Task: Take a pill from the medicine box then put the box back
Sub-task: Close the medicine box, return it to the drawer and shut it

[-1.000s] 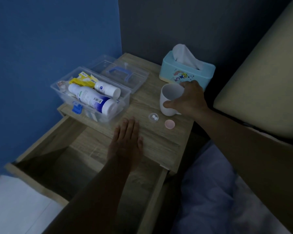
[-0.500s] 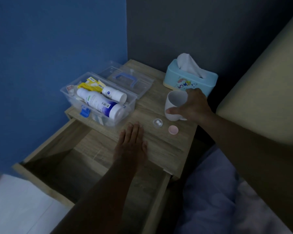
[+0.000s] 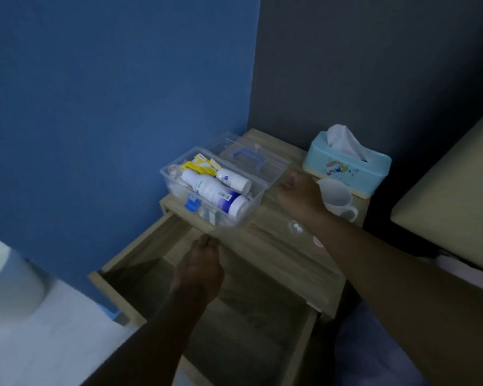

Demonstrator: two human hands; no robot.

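The clear plastic medicine box (image 3: 251,215) stands open on the left of the wooden nightstand (image 3: 279,252), with bottles and yellow packets inside. Its lid (image 3: 273,171) with a blue handle lies flipped back behind it. My right hand (image 3: 299,193) hovers just right of the box near the lid, fingers loosely curled, holding nothing I can see. My left hand (image 3: 201,266) is flat over the open drawer (image 3: 234,316), fingertips near the nightstand's front edge below the box. A small clear cap holding white pills (image 3: 295,227) lies on the top.
A white mug (image 3: 338,199) stands right of my right hand. Behind it is a light blue tissue box (image 3: 346,165). A small pink lid (image 3: 317,241) lies near my right forearm. Bedding lies at the right, a blue wall at the left.
My right hand has let go of the mug and moved left toward the medicine box's lid. My left hand has slid left off the tabletop, over the drawer.
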